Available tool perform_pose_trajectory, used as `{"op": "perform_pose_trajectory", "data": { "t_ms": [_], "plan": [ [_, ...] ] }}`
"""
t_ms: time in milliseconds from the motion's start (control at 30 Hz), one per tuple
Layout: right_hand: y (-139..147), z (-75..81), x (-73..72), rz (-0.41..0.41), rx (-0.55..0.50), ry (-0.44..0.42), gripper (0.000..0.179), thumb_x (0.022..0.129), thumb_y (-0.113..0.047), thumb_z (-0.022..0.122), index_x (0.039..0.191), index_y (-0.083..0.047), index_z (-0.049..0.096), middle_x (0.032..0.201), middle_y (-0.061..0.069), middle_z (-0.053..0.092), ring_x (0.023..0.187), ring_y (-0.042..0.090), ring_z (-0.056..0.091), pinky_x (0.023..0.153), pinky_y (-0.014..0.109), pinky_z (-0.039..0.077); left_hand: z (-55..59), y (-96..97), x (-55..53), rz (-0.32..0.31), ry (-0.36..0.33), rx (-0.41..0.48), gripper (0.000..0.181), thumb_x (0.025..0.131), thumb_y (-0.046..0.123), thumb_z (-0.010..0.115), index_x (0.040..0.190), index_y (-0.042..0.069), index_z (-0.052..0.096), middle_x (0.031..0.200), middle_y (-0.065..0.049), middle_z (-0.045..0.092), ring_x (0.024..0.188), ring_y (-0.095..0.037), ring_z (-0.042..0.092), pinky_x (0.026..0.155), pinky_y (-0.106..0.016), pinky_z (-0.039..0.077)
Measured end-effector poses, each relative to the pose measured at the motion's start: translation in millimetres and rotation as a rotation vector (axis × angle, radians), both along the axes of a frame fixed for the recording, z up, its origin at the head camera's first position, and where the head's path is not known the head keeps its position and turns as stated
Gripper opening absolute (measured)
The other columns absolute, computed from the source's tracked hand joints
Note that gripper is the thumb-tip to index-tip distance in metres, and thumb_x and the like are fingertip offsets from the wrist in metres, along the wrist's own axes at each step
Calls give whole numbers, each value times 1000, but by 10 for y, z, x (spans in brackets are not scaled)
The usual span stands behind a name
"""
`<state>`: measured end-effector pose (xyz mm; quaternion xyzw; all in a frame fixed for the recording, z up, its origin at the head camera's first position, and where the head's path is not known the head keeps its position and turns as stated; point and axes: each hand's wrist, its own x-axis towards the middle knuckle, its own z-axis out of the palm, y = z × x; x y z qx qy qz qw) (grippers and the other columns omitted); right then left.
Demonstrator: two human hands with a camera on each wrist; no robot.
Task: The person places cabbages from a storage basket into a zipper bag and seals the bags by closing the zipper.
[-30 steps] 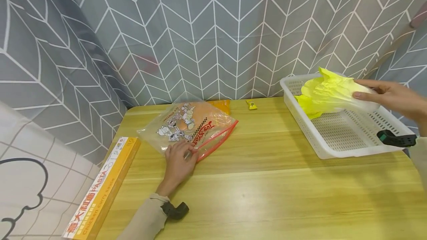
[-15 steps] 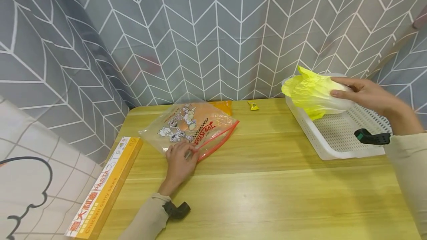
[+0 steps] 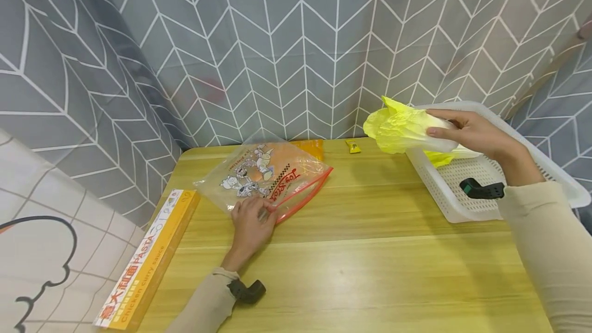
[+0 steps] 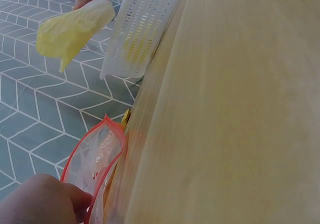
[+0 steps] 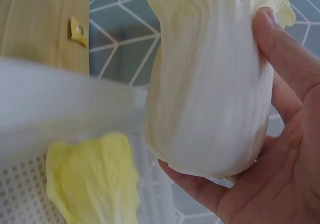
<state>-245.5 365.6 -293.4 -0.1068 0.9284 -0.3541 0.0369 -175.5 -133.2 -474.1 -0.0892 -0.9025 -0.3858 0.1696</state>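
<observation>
My right hand point(image 3: 476, 135) grips a napa cabbage leaf point(image 3: 407, 127) by its white stem end, above the left rim of the white plastic basket point(image 3: 430, 184). In the right wrist view the thumb and fingers wrap the pale stem point(image 5: 210, 99). Another cabbage leaf point(image 5: 95, 179) lies inside the basket. My left hand point(image 3: 252, 222) pinches the red-edged mouth of a clear zip bag point(image 3: 263, 168) printed with cartoon figures. In the left wrist view the bag's red rim point(image 4: 82, 139) stands parted, with the left hand point(image 4: 45, 201) at its near edge.
An orange packet point(image 3: 310, 148) lies partly behind the bag. A small yellow wrapped piece point(image 3: 353, 146) sits near the table's back edge. Along the left edge lies a long pasta box point(image 3: 148, 261). A patterned grey curtain point(image 3: 324, 50) hangs behind the wooden table point(image 3: 361, 271).
My right hand has carried the cabbage leaf left, from over the basket to its left rim, uncovering the other leaf inside. The left hand stays on the bag's mouth.
</observation>
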Motion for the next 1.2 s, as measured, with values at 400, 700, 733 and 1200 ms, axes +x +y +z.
{"op": "perform_pose_trajectory", "data": {
  "t_ms": [400,700,733,1200],
  "plan": [
    [-439,-35,-127,51,-96,-81,65,100,-34,64,158,-22,37,169,11,23,157,40,17,118,67,23,-16,-3,-10,13,11,-5,11,81,16,78,81,15,67,111,-10,75,130,-38,54,115,-65,16],
    [-754,-164,-143,113,-178,-53,58,99,-28,67,153,-21,46,163,10,36,153,35,28,117,62,30,-15,-1,1,7,-9,7,11,82,15,77,81,15,66,111,-8,75,135,-40,51,118,-67,11],
    [-781,-177,-148,120,-179,-50,58,100,-28,67,153,-21,46,163,10,36,153,35,28,116,63,30,-13,-1,2,6,-10,9,11,82,15,77,81,15,66,111,-8,75,135,-40,51,118,-67,11],
    [-1093,-486,-128,166,-253,-74,57,99,-26,68,152,-24,48,162,9,41,148,33,38,114,60,37,7,7,12,4,-17,-23,12,83,18,78,84,15,67,117,-10,74,138,-41,51,119,-71,10]
  ]
}}
